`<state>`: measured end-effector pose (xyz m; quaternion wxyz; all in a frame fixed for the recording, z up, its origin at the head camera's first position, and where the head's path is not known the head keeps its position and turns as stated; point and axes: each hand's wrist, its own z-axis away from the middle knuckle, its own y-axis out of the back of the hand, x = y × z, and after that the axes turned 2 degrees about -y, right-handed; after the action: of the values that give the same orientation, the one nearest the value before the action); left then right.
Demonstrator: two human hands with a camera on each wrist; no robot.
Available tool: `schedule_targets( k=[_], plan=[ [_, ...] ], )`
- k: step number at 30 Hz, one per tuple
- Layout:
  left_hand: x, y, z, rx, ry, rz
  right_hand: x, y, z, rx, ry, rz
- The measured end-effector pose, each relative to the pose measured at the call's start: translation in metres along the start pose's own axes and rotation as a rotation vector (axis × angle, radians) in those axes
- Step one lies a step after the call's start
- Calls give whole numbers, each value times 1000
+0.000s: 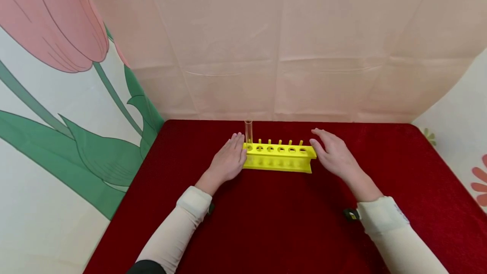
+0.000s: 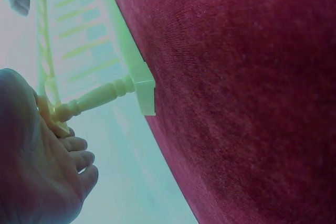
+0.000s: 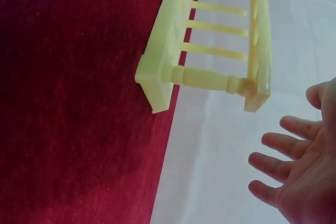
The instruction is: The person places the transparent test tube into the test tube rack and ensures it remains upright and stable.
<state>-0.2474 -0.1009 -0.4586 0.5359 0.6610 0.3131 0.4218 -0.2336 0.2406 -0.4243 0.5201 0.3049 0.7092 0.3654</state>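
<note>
A yellow test tube rack (image 1: 279, 163) stands on the red cloth, with a row of round holes and several upright pegs behind them. One clear glass test tube (image 1: 249, 130) is upright in its leftmost hole. My left hand (image 1: 229, 157) rests against the rack's left end with straight fingers; in the left wrist view the palm (image 2: 37, 166) meets the top bar's end. Just off the right end, my right hand (image 1: 335, 153) is held with fingers extended. The right wrist view shows a gap between those spread fingers (image 3: 286, 167) and the rack (image 3: 207, 79).
A dark red velvet cloth (image 1: 274, 223) covers the table. Behind it hangs a pinkish curtain (image 1: 236, 54), and at left a sheet printed with a large tulip (image 1: 57, 20). Small dark devices sit at both wrists, one at the right cuff (image 1: 351, 214).
</note>
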Motion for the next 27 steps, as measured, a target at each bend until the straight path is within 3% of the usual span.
schedule_targets(
  k=[14,27],
  plan=[
    [-1,0,0,-7,9,7,6,4,5,11,-15,4],
    [-10,3,2,43,20,14,24,11,12,7,-45,31]
  ],
)
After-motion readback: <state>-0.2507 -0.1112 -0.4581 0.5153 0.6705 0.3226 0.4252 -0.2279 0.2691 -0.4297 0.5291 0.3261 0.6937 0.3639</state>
